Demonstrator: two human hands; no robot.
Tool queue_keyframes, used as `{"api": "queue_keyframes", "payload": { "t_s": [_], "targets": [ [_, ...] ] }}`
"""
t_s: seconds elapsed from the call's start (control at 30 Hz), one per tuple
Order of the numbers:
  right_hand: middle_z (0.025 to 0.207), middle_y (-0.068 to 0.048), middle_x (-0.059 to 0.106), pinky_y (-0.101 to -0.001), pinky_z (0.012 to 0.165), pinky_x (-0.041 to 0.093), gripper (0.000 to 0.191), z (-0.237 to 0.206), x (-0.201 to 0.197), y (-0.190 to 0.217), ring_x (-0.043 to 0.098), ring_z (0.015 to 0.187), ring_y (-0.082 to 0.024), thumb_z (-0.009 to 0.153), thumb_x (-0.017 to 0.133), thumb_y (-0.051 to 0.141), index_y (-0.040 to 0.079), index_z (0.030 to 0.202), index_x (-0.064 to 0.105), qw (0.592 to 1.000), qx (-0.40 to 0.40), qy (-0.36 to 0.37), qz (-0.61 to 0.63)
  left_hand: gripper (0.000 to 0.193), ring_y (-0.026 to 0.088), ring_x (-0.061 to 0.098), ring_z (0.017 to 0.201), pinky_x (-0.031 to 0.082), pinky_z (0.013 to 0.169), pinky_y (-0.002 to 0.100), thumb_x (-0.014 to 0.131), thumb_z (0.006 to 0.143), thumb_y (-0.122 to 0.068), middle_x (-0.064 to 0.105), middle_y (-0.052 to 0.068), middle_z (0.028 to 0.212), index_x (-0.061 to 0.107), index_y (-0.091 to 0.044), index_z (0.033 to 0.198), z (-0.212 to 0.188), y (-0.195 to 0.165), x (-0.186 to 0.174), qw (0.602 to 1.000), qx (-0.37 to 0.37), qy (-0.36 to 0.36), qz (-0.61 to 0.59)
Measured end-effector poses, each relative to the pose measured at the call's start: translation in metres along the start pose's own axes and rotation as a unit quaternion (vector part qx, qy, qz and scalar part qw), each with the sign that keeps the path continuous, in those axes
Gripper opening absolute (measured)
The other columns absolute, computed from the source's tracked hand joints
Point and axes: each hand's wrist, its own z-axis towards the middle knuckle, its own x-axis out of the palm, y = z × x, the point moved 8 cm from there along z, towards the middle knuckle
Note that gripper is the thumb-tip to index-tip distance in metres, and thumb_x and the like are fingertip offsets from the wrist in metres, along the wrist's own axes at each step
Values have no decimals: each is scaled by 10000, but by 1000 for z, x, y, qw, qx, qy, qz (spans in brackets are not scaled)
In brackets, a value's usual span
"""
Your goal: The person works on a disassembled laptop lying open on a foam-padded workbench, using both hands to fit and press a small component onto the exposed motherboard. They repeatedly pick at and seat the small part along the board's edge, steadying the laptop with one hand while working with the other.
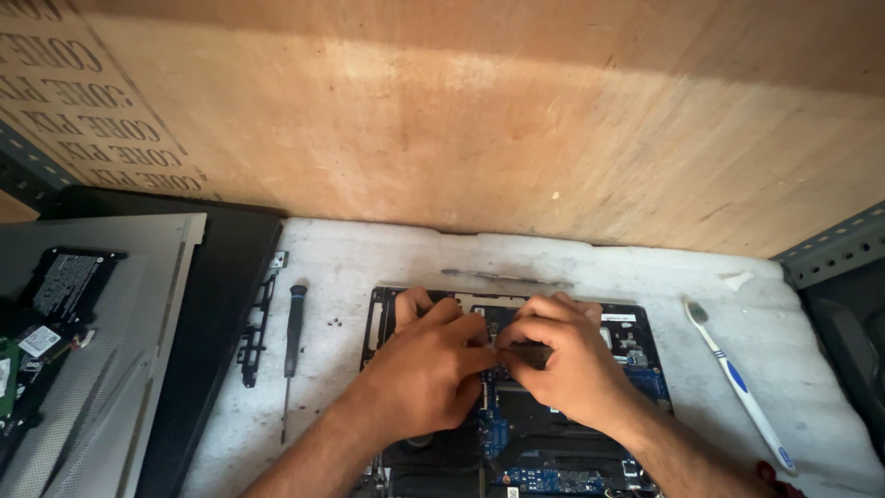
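Note:
An opened laptop base (pixel 636 343) with blue circuit boards and black parts lies on a white padded surface at the bottom centre. Both of my hands rest over its upper middle. My left hand (pixel 426 369) presses down on the inside, fingers curled, with the thumb reaching toward the top edge. My right hand (pixel 562 355) pinches a small dark tool or part (pixel 527 351) between thumb and fingers, right next to the left fingertips. What lies under the hands is hidden.
A black screwdriver (pixel 293 339) and a black plastic bracket (pixel 255 334) lie left of the laptop, with tiny screws (pixel 336 323) between. A white-and-blue toothbrush (pixel 737 383) lies at the right. Another opened device (pixel 83 332) sits far left. A plywood wall (pixel 479 120) stands behind.

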Motion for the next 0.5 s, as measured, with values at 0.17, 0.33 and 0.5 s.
{"api": "queue_keyframes", "payload": {
  "t_s": [0.17, 0.33, 0.5],
  "targets": [
    [880, 39, 652, -310, 825, 467, 142, 0, -1, -10, 620, 932, -151, 722, 807, 73, 126, 845, 759, 998, 43, 8, 41, 258, 265, 557, 941, 309, 884, 488, 750, 663, -66, 620, 50, 905, 783, -124, 911, 0, 2, -1, 1000, -13, 2, -12],
    [899, 24, 659, -363, 877, 387, 119, -2, -14, -12, 626, 960, -163, 725, 757, 49, 114, 823, 775, 999, 6, -35, 0, 241, 257, 561, 948, 300, 859, 468, 712, 694, -43, 625, 42, 903, 774, -121, 914, -1, 9, 1, 997, -48, 10, -53],
    [846, 24, 645, -378, 912, 346, 86, -4, -13, -16, 623, 905, -151, 719, 736, 47, 110, 732, 793, 1000, -14, -11, 8, 260, 249, 555, 959, 290, 872, 461, 675, 700, -22, 634, 26, 919, 778, -151, 901, -1, 12, 1, 997, -59, 8, -56]
  ]
}}
